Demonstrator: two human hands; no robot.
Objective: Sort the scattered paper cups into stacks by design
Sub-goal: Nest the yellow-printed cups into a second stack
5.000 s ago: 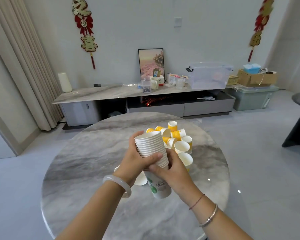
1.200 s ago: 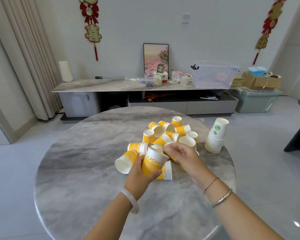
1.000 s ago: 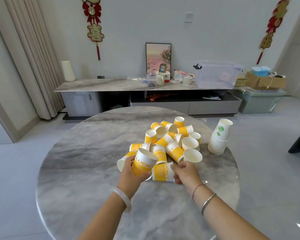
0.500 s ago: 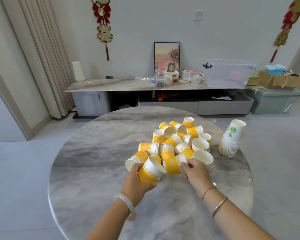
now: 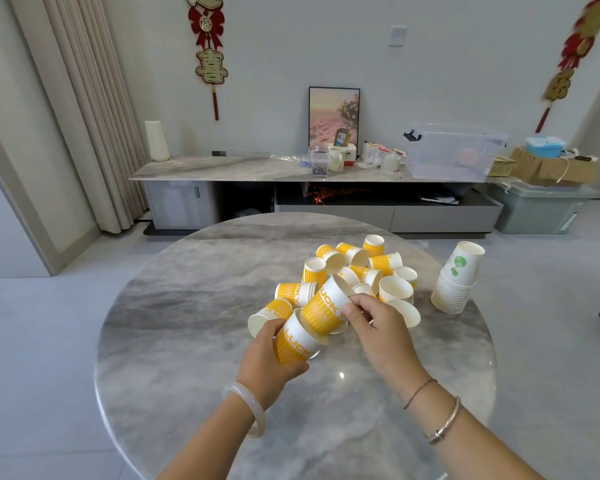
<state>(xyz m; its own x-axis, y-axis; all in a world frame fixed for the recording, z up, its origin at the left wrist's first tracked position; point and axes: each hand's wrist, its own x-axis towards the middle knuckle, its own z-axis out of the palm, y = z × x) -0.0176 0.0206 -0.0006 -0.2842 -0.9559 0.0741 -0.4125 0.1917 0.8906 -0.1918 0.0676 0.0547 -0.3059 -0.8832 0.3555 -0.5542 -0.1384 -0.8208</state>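
Note:
Several yellow-and-white "LUCKY" paper cups [image 5: 361,268] lie scattered in a heap at the middle of the round marble table [image 5: 174,341]. My left hand [image 5: 267,362] grips one yellow cup [image 5: 291,344] just above the table. My right hand [image 5: 378,327] holds a second yellow cup [image 5: 326,306] by its rim, its base set into the mouth of the first. A stack of white cups with a green design [image 5: 456,282] stands upside down at the table's right edge.
Beyond the table runs a low marble-topped cabinet [image 5: 222,168] with a framed picture, a mug and a clear plastic bin [image 5: 454,154]. Curtains hang at the left. Cardboard and plastic boxes [image 5: 541,202] sit on the floor at the right.
The white-cup stack I held five seconds ago now stands at the right edge. My right hand picked a yellow cup from the heap and brought it onto the cup in my left hand.

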